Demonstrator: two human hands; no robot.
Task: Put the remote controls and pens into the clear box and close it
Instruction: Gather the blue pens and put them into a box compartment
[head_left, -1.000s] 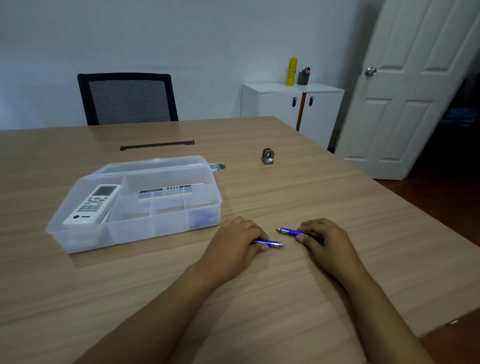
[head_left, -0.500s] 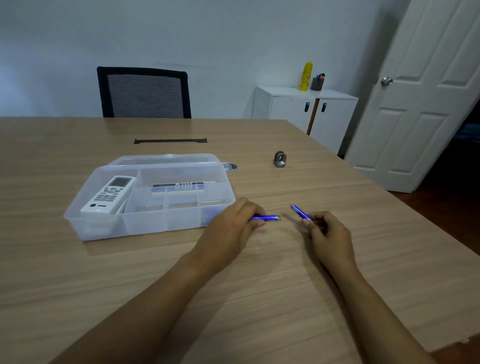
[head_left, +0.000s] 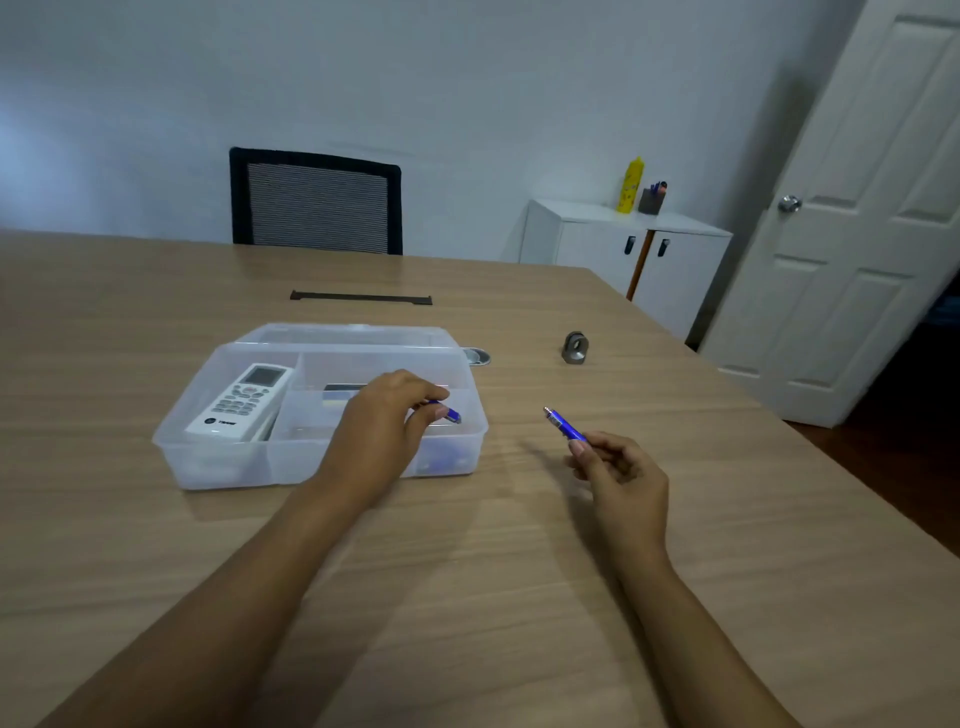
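The clear box (head_left: 218, 467) stands open on the table, its lid (head_left: 343, 332) folded back behind it. A white remote (head_left: 241, 400) lies in the left compartment; a dark second remote (head_left: 340, 388) lies in the back one, partly hidden by my left hand. Something blue (head_left: 441, 460) shows through the front right wall. My left hand (head_left: 384, 431) is over the box's right compartments, shut on a blue pen (head_left: 449, 414). My right hand (head_left: 621, 480) is to the right of the box above the table, holding another blue pen (head_left: 563, 425), tip pointing up-left.
A small grey metal piece (head_left: 575, 348) stands on the table at the back right. A round cable grommet (head_left: 477, 356) and a black cable slot (head_left: 361, 298) lie behind the box. A black mesh chair (head_left: 317, 202), a white cabinet (head_left: 618, 249) and a door (head_left: 852, 218) are beyond.
Both hands lifted their pens off the table. My left hand moved left and forward over the box; my right hand rose with its pen and stays right of the box.
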